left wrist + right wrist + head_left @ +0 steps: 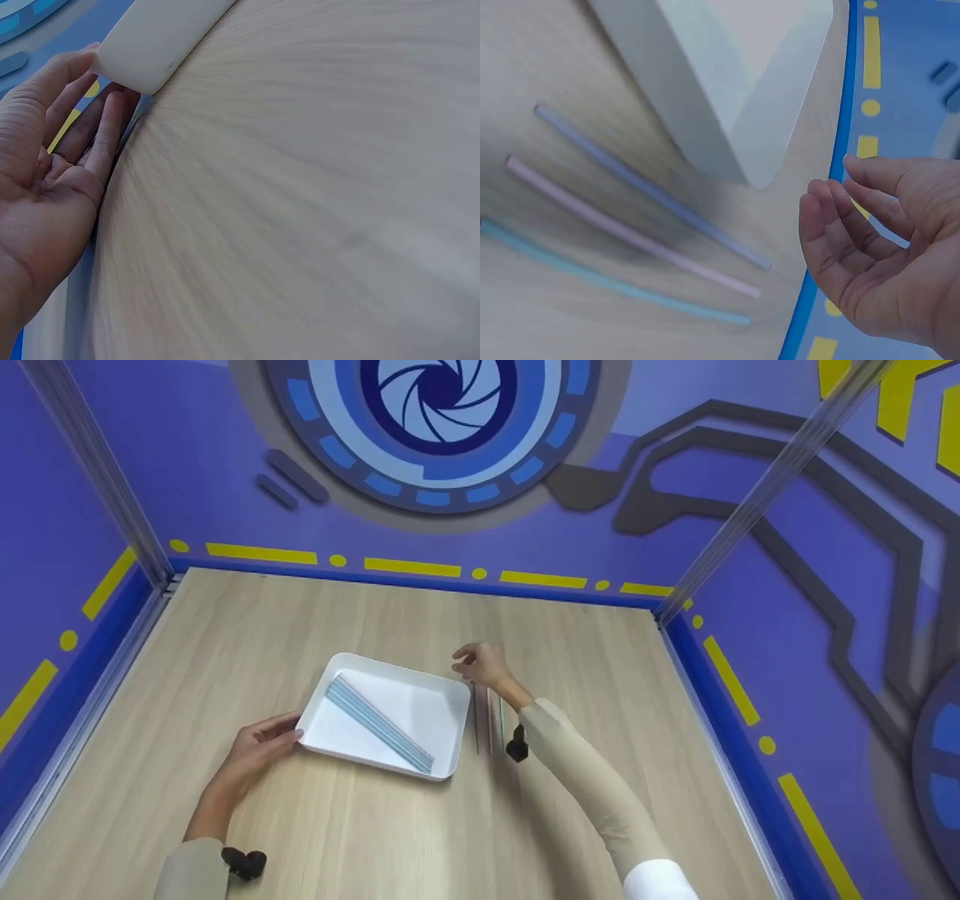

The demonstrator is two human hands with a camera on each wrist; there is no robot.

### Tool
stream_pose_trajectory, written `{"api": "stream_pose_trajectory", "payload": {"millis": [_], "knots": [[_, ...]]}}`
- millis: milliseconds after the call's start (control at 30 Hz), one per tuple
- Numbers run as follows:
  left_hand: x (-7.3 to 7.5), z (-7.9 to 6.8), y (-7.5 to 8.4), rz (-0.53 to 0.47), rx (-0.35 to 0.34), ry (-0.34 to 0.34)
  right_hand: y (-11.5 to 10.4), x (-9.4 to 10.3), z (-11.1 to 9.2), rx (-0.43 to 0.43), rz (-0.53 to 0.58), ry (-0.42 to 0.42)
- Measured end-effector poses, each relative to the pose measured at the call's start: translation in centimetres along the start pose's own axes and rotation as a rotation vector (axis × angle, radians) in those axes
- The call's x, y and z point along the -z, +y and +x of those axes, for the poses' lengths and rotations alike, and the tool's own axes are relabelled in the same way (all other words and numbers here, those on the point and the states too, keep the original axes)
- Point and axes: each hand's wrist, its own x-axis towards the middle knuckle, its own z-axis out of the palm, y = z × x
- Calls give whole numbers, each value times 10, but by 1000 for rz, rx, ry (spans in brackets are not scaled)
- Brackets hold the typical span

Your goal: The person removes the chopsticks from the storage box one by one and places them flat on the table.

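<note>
A white rectangular tray [352, 664] sits tilted slightly clockwise on the table, with a bundle of thin straws [379, 723], light blue and pinkish, lying diagonally inside. My left hand [253, 748] holds the tray's near left corner between thumb and fingers. Just beyond the tray's right side, my right hand [486, 664] hovers with fingers loosely bent and nothing between them. Three straws lie side by side on the table below it: a purple straw [652, 193], a pink straw [630, 238] and a light-blue straw [615, 283]. In the head view my right hand and sleeve partly hide them.
The wooden table [360, 840] is bounded by a blue printed back wall [420, 536] and side walls. Metal posts [780, 484] stand at the back corners. A small black camera mount [517, 744] sticks out from my right wrist.
</note>
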Motion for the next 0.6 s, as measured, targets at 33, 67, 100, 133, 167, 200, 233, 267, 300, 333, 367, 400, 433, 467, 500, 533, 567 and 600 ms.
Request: {"api": "stream_pose_trajectory", "payload": {"millis": [33,67,100,133,167,200,233,267,300,333,367,400,433,467,500,533,567,600], "knots": [[0,0,0,4,3,2,-4,-2,1,11,-2,-15],[0,0,0,3,6,2,-7,-4,3,22,1,-30],[1,0,0,5,9,5,-11,-7,4,35,5,-49],[1,0,0,9,9,9,-14,-9,5,46,11,-70],[1,0,0,9,9,13,-17,-11,7,61,9,-87],[1,0,0,13,7,12,-21,-13,9,75,5,-105],[2,0,0,14,6,15,-24,-16,11,86,1,-125],[2,1,0,14,3,15,-27,-19,12,97,-11,-146],[2,1,0,13,1,19,-30,-22,14,104,-23,-168],[2,1,-1,12,-1,20,-32,-25,16,106,-32,-195],[2,1,-1,8,-2,22,-35,-28,18,108,-43,-223],[2,1,-1,4,-2,22,-37,-32,20,108,-53,-255],[2,2,-1,-3,-2,23,-38,-36,22,108,-63,-289],[1,2,-1,-6,1,22,-40,-40,23,106,-73,-323],[1,2,-2,-9,3,23,-41,-44,25,104,-81,-357],[0,2,-2,-10,6,21,-41,-49,26,101,-86,-387],[0,2,-2,-10,8,20,-42,-53,27,100,-92,-414],[-1,2,-2,-13,7,19,-42,-57,27,100,-98,-433]]}}
